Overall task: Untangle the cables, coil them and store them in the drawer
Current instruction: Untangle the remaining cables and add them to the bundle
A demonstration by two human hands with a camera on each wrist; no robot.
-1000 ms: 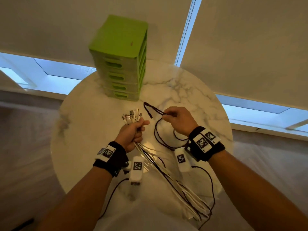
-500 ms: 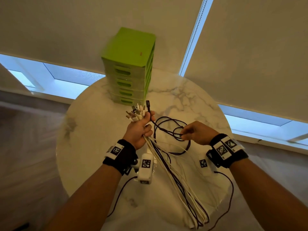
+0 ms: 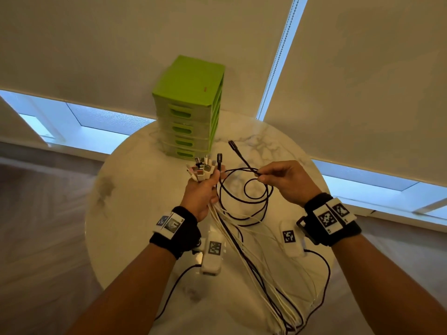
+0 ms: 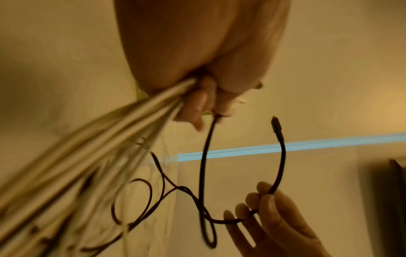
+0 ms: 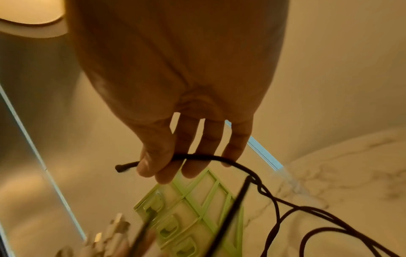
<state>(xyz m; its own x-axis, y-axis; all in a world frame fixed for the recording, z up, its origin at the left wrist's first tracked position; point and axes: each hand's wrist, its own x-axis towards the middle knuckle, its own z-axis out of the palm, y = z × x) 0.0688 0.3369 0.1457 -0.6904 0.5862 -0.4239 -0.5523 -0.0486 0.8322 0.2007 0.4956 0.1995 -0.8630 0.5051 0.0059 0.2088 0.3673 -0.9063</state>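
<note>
Above the round marble table [image 3: 135, 213], your left hand [image 3: 202, 192] is fisted around a bundle of white cables [image 3: 244, 247], plugs fanned upward. Your right hand [image 3: 287, 181], raised level beside it, pinches a looping black cable [image 3: 244, 189] near its free plug. Beyond stands the green drawer unit [image 3: 188, 110], drawers closed.
</note>
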